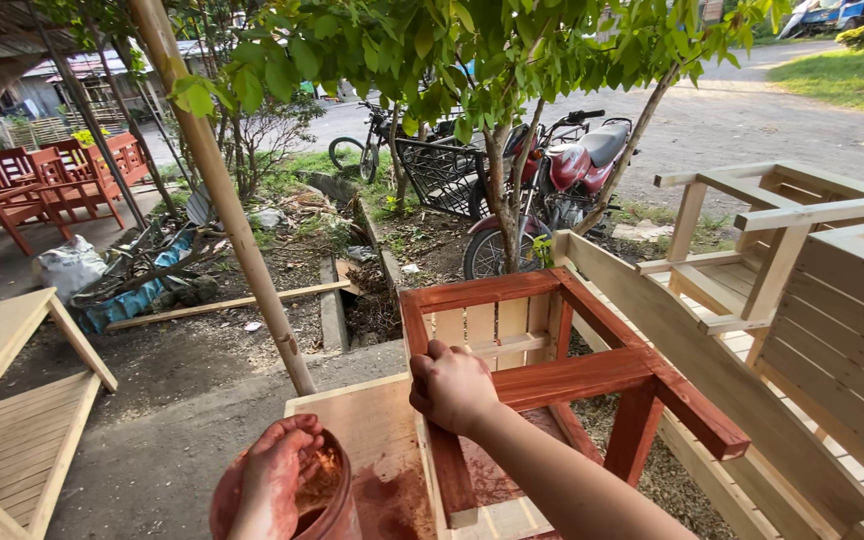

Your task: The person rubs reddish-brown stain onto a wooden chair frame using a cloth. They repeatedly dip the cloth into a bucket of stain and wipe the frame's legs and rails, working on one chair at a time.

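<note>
A small wooden chair frame [592, 372], partly stained reddish-brown, lies tipped on a pale wooden surface [372, 420]. My right hand [449, 387] is closed over the frame's stained rail at its near left corner, fingers curled tight. My left hand [270, 478], smeared with red stain, holds a round container [327, 500] of reddish-brown stain at the bottom of the view, fingers over its rim. A patch of stain marks the pale wood beside the container.
Unstained wooden chairs [782, 260] stand at the right. A bamboo pole [227, 200] leans up from the ground ahead. A pale wooden piece [12, 420] lies at the left. Red chairs [42, 185], a tree [497, 200] and a red motorcycle [562, 180] stand beyond.
</note>
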### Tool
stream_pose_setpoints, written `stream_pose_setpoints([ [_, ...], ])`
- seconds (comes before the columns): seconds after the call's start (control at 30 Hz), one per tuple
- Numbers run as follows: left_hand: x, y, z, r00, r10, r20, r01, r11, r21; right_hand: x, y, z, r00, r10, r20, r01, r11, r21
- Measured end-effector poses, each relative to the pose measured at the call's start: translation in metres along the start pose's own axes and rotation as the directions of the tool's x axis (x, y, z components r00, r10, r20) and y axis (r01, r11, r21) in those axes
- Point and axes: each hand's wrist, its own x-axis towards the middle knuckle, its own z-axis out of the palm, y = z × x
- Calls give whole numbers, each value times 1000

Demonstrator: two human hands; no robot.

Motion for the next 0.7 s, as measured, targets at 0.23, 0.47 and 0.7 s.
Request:
stream_pose_setpoints([
  [0.23,-6,17,-31,995,-15,-99,24,996,83,10,-30,10,978,-179,104,183,982,-37],
  [0.47,-8,23,-42,996,-8,-89,21,989,147,0,-84,11,914,-197,355,176,980,89],
  [0.7,-10,28,-28,998,25,-51,-19,993,120,20,-43,-26,989,43,142,-112,839,532],
])
